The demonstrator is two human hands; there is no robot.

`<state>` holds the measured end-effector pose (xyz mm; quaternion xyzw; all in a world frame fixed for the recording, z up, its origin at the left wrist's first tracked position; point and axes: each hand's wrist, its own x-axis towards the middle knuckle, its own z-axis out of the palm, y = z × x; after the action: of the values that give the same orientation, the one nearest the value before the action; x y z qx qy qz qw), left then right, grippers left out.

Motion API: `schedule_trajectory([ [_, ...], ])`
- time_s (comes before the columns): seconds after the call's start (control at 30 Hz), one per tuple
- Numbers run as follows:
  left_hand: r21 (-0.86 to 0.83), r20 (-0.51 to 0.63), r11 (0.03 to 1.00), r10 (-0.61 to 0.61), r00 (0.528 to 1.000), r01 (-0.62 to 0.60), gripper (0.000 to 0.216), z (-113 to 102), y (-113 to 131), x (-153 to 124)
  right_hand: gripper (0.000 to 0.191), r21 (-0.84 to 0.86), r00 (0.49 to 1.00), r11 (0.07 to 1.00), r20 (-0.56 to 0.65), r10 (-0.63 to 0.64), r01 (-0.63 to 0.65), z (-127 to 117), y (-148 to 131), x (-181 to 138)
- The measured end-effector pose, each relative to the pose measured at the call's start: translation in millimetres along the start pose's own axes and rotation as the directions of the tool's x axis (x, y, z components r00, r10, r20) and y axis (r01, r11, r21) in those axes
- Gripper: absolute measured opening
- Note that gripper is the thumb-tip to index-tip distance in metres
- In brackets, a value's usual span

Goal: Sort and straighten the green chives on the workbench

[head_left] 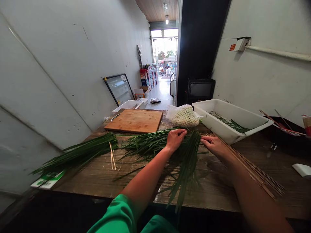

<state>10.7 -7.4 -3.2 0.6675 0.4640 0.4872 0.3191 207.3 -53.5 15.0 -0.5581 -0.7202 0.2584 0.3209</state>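
Long green garlic chives (187, 168) hang in a fanned bunch between my hands, with their gathered ends at the top. My left hand (175, 139) is closed in a pinch left of those ends, on what looks like a thin chive. At their right side my right hand (213, 145) is pinched shut, seemingly on a thin skewer mostly hidden by the fingers and leaves. Behind my left hand lies a loose pile of chives (145, 141). Many bamboo skewers (252, 166) lie partly beneath my right forearm.
Another chive bundle (82, 154) and a few short sticks (112, 157) lie at the left. Farther back are a wooden cutting board (136, 120), a foam-netted item (184, 116) and a white bin (233, 136) holding some chives. A dark container (286, 139) stands right.
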Motion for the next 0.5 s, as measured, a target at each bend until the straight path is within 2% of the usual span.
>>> schedule_trajectory([
  [0.2,-0.004,-0.034,1.0,-0.022,0.999,0.022,0.016,0.6,1.8,1.7,0.037,0.005,1.0,1.0,-0.008,0.001,-0.001,-0.3,-2.5,-1.4],
  [0.3,-0.032,-0.008,0.999,-0.034,0.999,0.034,0.023,0.1,2.0,2.6,0.037,0.007,1.0,1.0,-0.006,0.013,-0.013,-0.4,-4.3,-1.7],
  [0.5,-0.051,-0.001,0.998,0.022,1.0,-0.022,0.022,-0.9,0.3,1.7,0.038,-0.002,1.0,1.0,-0.013,0.01,-0.01,-0.7,-5.6,-1.7],
])
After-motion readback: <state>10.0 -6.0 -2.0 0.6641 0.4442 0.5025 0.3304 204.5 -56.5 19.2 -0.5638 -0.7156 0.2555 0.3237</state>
